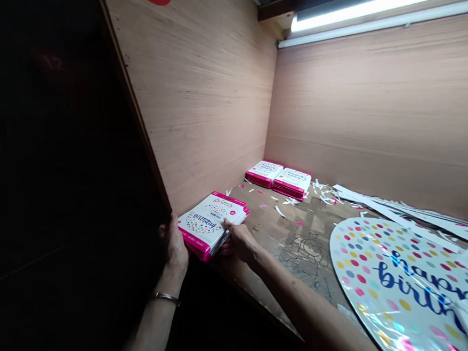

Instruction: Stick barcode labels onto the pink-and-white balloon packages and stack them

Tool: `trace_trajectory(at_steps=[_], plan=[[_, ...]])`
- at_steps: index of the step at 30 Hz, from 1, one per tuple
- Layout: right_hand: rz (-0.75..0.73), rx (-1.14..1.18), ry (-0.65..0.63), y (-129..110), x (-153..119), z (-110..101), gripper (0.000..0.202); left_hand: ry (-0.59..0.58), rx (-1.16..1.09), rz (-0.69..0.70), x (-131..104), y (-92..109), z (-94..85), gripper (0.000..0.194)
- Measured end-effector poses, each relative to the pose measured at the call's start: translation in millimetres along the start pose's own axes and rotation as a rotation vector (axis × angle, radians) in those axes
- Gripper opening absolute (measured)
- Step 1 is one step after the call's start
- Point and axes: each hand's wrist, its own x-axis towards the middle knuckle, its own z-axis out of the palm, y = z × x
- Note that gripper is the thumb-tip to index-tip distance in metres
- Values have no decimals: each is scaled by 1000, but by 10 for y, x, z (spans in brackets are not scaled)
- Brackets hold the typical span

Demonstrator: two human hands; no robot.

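A stack of white and pink packets, printed "prima" and "birthday", lies at the front left corner of the wooden worktop. My left hand grips the near left end of the stack, with a metal bracelet on that wrist. On the right side, my right hand holds the same stack, thumb on top and fingers at its side. Two more stacks of these packets, a left one and a right one, sit side by side in the back left corner.
A large balloon-shaped piece with coloured dots lies at the right under clear film. Behind it are long white strips. Paper scraps litter the worktop. Wooden panels rise at the left and back, below a lit tube.
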Motion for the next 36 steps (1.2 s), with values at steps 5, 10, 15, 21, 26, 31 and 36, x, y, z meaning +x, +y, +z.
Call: trace_trajectory(at_steps=[5,10,15,21,26,31,36], plan=[[-23,11,-99,-28,-63,-141,31,58,-43,30,0,159,34,21],[-53,-9,-116,-75,-258,-745,26,141,-125,462,-663,731,23,25],[-146,37,53,-159,-357,-1490,19,-641,-286,56,-1314,671,839,13],[-224,157,184,-44,-545,-2113,23,-819,-145,-636,-1219,-106,2372,29],[-329,277,224,149,-575,-2347,36,-693,-75,-740,-1042,-509,3055,37],[-392,345,170,229,-508,-2403,41,-608,-75,-790,-917,-708,3306,38],[-365,370,89,263,-497,-2434,40,-549,-107,-810,-799,-785,3379,37]])
